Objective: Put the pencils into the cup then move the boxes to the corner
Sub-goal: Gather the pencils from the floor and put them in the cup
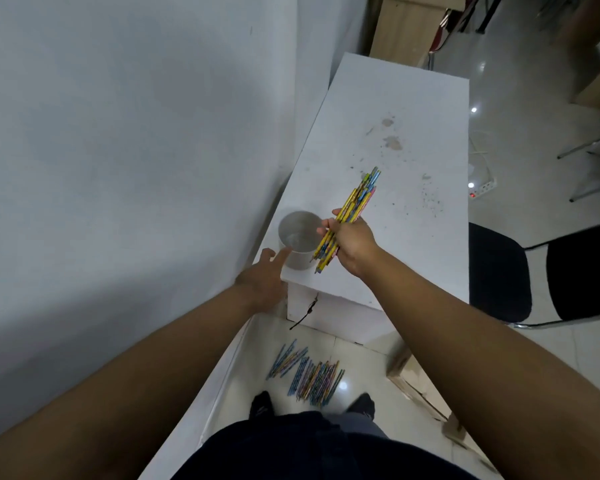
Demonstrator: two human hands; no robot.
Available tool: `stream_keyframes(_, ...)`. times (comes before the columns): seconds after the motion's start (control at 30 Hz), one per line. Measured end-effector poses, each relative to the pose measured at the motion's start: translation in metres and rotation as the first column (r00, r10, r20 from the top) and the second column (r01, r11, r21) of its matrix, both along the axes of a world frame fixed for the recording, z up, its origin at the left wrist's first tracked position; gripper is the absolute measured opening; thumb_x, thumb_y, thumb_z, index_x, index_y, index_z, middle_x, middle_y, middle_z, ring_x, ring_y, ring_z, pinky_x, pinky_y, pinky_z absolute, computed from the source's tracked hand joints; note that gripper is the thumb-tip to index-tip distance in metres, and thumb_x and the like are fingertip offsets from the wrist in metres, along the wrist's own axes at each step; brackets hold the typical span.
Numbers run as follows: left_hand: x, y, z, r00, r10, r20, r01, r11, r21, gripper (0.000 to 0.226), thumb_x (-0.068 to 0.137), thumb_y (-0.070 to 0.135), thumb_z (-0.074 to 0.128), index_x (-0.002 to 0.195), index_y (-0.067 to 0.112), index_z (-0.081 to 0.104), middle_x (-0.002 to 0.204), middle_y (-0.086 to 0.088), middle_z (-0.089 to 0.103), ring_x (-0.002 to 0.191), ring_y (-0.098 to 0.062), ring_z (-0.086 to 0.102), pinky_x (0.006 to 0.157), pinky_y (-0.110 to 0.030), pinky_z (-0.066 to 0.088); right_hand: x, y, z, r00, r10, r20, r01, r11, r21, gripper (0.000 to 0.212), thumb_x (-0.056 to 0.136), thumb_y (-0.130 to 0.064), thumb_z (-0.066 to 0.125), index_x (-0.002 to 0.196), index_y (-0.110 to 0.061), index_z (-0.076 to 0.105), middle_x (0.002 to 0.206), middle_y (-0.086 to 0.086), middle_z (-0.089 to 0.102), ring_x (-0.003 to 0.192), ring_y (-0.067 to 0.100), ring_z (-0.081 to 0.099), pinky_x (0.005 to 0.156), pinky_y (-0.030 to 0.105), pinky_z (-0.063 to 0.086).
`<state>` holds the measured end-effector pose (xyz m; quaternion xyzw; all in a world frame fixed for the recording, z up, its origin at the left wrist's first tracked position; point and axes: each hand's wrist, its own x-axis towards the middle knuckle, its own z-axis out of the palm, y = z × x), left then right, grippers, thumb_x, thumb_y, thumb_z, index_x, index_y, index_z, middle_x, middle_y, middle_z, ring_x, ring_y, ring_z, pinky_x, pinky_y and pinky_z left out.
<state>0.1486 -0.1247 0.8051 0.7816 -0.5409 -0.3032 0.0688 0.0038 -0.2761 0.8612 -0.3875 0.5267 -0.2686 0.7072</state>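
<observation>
A white table (399,140) stands against a white wall. Over its near end, the right hand (352,245) grips a bundle of pencils (355,206), tips angled down beside the steel cup (298,237). The left hand (261,282) reaches for the cup's side with straight fingers, holding nothing. The cup looks empty. More loose pencils (309,375) lie on the floor, and a cardboard box (413,379) waits nearby, so most of the task seems left.

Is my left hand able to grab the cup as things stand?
Probably yes. The left hand is open, its fingers at the near wall of the cup with nothing between them. The right hand holds the pencils at the cup's other side, clear of that approach.
</observation>
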Motion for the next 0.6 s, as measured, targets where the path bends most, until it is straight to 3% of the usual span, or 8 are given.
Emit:
stream_keyframes(0.07, 0.004, -0.006, -0.002, 0.995, -0.049, 0.082, 0.043, 0.996, 0.072, 0.082, 0.102, 0.033, 0.053, 0.165, 0.043, 0.001, 0.173, -0.007, 0.011, 0.129, -0.040, 0.059, 0.100, -0.047, 0.054, 0.014, -0.016, 0.002, 1.000, 0.004, -0.025, -0.006, 0.997, -0.072, 0.021, 0.107, 0.000, 0.047, 0.105, -0.020, 0.056, 0.099, 0.010, 0.068, 0.087, 0.023, 0.071, 0.101, 0.049, 0.058)
stream_keyframes(0.17, 0.007, -0.011, -0.007, 0.994, -0.085, 0.070, 0.075, 0.988, 0.136, 0.083, 0.106, 0.033, 0.050, 0.164, 0.046, -0.007, 0.176, -0.006, -0.004, 0.141, -0.040, 0.050, 0.106, -0.046, 0.050, 0.034, -0.032, 0.003, 0.999, -0.002, -0.035, -0.003, 0.991, -0.137, 0.023, 0.106, 0.000, 0.045, 0.104, -0.021, 0.055, 0.100, 0.010, 0.068, 0.086, 0.022, 0.071, 0.100, 0.047, 0.059)
stream_keyframes(0.37, 0.010, -0.030, -0.013, 0.992, -0.120, 0.047, 0.111, 0.981, 0.161, 0.089, 0.105, 0.029, 0.051, 0.161, 0.049, -0.015, 0.176, -0.004, -0.004, 0.129, -0.038, 0.060, 0.090, -0.039, 0.053, 0.055, -0.041, -0.012, 0.996, 0.028, -0.090, -0.044, 0.982, -0.181, 0.019, 0.108, -0.008, 0.047, 0.111, -0.023, 0.057, 0.103, 0.007, 0.071, 0.095, 0.019, 0.073, 0.099, 0.042, 0.059)
stream_keyframes(0.47, 0.014, -0.043, -0.014, 0.995, -0.092, 0.043, 0.085, 0.986, 0.140, 0.078, 0.103, 0.027, 0.055, 0.166, 0.034, 0.009, 0.172, -0.005, 0.014, 0.129, -0.038, 0.059, 0.097, -0.045, 0.055, 0.057, -0.040, -0.025, 0.996, 0.005, -0.084, -0.023, 0.976, -0.218, 0.020, 0.108, -0.007, 0.048, 0.106, -0.025, 0.057, 0.099, 0.007, 0.071, 0.093, 0.020, 0.072, 0.099, 0.042, 0.059)
stream_keyframes(0.6, 0.014, -0.050, -0.011, 0.999, -0.046, -0.007, 0.046, 0.995, 0.091, 0.058, 0.102, 0.027, 0.056, 0.156, 0.019, 0.036, 0.153, -0.002, 0.040, 0.124, -0.033, 0.060, 0.099, -0.049, 0.054, 0.054, -0.037, -0.040, 0.993, 0.026, -0.114, -0.055, 0.964, -0.261, 0.017, 0.109, -0.010, 0.050, 0.110, -0.026, 0.058, 0.104, 0.007, 0.072, 0.102, 0.022, 0.073, 0.099, 0.038, 0.059)
